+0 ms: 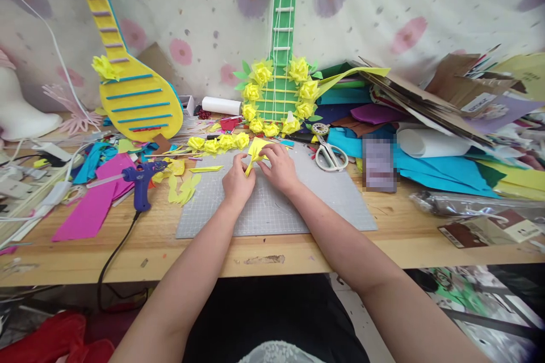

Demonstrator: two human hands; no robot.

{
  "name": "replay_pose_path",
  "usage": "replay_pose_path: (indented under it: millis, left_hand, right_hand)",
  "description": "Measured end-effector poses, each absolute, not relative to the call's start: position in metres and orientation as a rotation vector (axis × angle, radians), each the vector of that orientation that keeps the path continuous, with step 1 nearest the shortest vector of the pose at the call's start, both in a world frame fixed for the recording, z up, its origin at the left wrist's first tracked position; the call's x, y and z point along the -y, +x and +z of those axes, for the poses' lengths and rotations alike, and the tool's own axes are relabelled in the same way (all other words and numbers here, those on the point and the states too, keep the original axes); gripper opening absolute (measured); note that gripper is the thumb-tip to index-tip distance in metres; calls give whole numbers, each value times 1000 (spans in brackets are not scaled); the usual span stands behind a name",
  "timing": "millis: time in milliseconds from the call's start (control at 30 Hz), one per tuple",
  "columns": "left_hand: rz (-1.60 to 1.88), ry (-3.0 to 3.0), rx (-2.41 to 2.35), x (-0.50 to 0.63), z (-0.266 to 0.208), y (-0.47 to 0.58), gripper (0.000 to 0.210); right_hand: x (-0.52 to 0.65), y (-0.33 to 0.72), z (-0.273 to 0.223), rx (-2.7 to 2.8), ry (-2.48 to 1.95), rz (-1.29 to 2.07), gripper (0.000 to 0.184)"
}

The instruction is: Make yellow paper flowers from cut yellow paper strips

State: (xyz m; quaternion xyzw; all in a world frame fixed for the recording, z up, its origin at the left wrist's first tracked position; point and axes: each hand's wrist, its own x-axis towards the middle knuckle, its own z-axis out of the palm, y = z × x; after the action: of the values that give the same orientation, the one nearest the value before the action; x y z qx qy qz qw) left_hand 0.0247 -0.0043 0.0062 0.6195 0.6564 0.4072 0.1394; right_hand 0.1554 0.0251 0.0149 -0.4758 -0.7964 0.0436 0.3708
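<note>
Over the grey cutting mat, my left hand pinches the lower end of a yellow paper piece, which looks folded or gathered there. My right hand has its fingers on the right side of the same piece, thumb toward the left hand. Just beyond the hands lies a row of yellow paper flowers. A thin yellow strip rests at the mat's left edge, beside loose yellow petal-shaped pieces. Scissors lie at the mat's upper right.
A blue glue gun with its cord stands on the left by pink sheets. At the back lean a green paper guitar ringed with yellow flowers and a yellow stringed-instrument shape. Blue sheets and cardboard crowd the right.
</note>
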Motion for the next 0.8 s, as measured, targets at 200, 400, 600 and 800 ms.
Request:
replay_pose_path:
  millis: [200,400,600,800]
  left_hand:
    - [1134,1805,-1914,5,6,27,42]
    - [1139,1936,-1600,7,8,22,54]
    - [1146,2230,-1370,-4,12,2,85]
    - [1041,2311,-1205,-6,12,-2,87]
  right_hand:
    - [-24,154,15,2133,-1186,62,17]
    - [-28,156,11,2113,-1174,123,18]
    - [-30,162,5,2001,-1112,376,14]
    - [-28,161,6,2065,-1000,470,14]
